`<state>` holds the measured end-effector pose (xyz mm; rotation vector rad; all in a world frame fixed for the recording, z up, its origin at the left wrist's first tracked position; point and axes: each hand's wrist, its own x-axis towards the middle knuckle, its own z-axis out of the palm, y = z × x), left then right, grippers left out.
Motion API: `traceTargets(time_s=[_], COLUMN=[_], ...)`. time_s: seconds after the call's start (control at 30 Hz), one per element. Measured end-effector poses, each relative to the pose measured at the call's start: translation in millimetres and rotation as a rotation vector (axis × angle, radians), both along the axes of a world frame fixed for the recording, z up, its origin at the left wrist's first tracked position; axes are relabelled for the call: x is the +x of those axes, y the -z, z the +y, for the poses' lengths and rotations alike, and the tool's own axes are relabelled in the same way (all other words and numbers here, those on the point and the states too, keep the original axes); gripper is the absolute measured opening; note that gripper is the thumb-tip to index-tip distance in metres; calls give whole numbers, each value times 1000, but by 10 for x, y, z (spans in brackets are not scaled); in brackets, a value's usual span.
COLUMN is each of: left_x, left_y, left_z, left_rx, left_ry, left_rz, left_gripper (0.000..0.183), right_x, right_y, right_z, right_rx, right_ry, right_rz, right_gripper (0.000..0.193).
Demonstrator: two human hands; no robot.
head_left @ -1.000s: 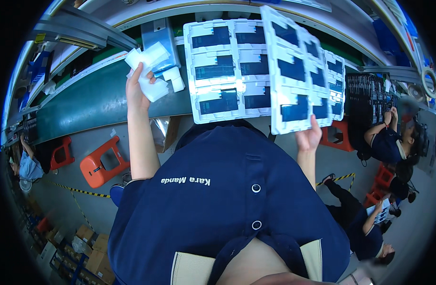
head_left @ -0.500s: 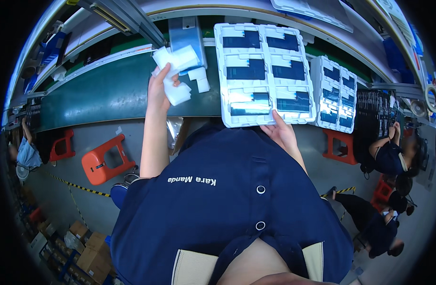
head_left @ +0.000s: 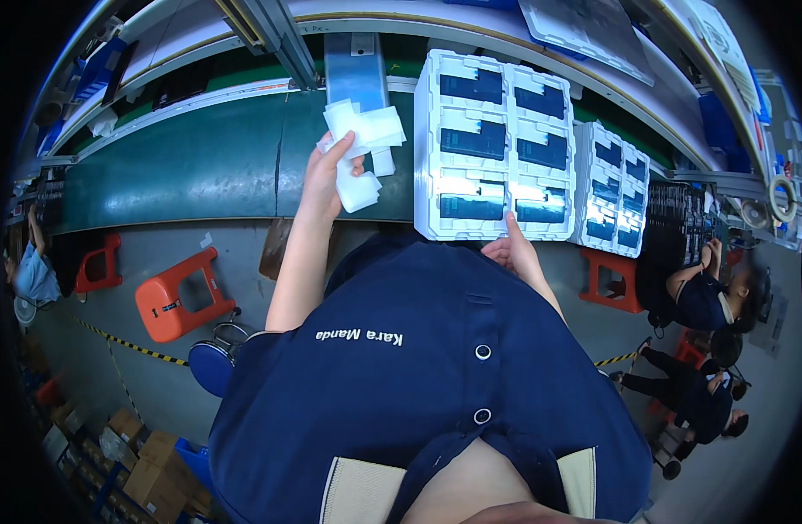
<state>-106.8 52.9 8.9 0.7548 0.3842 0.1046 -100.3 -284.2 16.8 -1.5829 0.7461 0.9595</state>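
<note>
A fanned bunch of thin white sheets (head_left: 381,127) is pinched in my left hand (head_left: 328,171), above the green bench to the left of the trays. Under my right hand (head_left: 516,249) is the near edge of a white plastic tray (head_left: 510,162), at the top of a thick stack. My thumb lies over that edge, and the other fingers curl below it, partly hidden. Dark flat rectangular parts (head_left: 473,140) lie in the tray's compartments, two across. Just beyond the sheets, a blue flat panel (head_left: 356,74) lies on the bench.
A second white tray stack (head_left: 584,166) with similar dark parts stands to the right. Metal posts and a shelf (head_left: 357,13) run along the back. Orange stools (head_left: 161,301) and a blue round stool (head_left: 212,367) stand on the floor. Other people (head_left: 711,297) are at the right.
My left hand with the sheets has shifted right, toward the tray. The tray now looks squared on its stack, its thick side showing. My right hand stays at its near edge.
</note>
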Motion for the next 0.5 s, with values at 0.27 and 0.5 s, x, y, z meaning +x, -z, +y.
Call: traceTargets(time_s=[0.27,0.5], left_x=[-41,-41], left_y=[-221,-372], left_z=[-189,-481], left_rx=[-162,-224], left_ry=[17,44], left_rz=[-23,-131], left_gripper=[23,31], right_x=[11,121], right_y=[-2,-429], right_z=[-144,435], right_rx=[-57,-44], right_ry=[-120,-549], right_rz=[6,-648], right_gripper=[78,45])
